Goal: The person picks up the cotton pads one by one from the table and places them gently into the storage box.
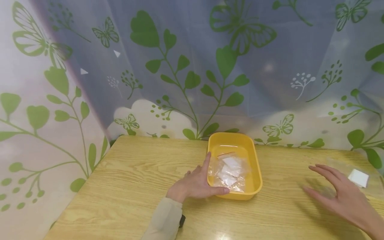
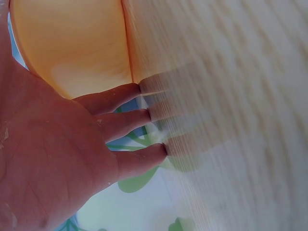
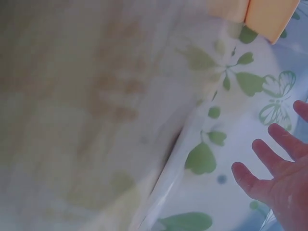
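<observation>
The left hand (image 1: 195, 185), fingers straight, touches the yellow bin (image 1: 252, 173) at its right — thumb on the near rim, clear packets (image 1: 231, 169) inside. The right hand (image 1: 345, 196) — released, fingers spread — hovers over the tabletop (image 1: 120, 186), a bagged white piece (image 1: 359, 178) just beyond it.

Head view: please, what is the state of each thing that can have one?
Yellow bin: upright, open on top, partly filled.
Clear bags: piled in the bin; whether sealed, unclear.
Clear bag at right: on the table, white piece showing.
Left hand: touching the bin, fingers extended.
Right hand: above the table, empty.
</observation>
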Demonstrator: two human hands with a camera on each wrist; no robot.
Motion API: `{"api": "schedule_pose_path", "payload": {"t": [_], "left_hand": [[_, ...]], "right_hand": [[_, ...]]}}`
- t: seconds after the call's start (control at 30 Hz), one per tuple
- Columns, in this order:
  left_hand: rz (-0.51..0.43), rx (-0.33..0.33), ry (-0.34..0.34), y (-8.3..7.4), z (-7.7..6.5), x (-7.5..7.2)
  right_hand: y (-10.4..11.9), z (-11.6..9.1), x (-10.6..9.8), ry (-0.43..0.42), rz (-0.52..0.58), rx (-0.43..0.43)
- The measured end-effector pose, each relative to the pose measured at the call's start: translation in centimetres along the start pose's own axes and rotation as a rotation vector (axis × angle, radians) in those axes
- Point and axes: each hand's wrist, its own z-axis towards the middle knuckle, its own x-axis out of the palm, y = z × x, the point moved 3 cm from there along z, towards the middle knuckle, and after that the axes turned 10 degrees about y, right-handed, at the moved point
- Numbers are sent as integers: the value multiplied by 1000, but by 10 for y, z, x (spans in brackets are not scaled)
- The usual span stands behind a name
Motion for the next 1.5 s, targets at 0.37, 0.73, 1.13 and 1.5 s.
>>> {"api": "schedule_pose_path", "payload": {"t": [0.37,0.73,1.13,1.5], "left_hand": [[1,-16,7,0,-1,-2],[-16,-12,7,0,-1,-1],[-32,12,6,2,0,0],[-33,23,2,1,1,0]], "right_hand": [[-33,-21,-7,6,-14,70],[-65,-33,-10,-142,-24,-84],[-103,-52,1,-78,-93,-93],[-115,-51,-1,-50,-125,-87]]}}
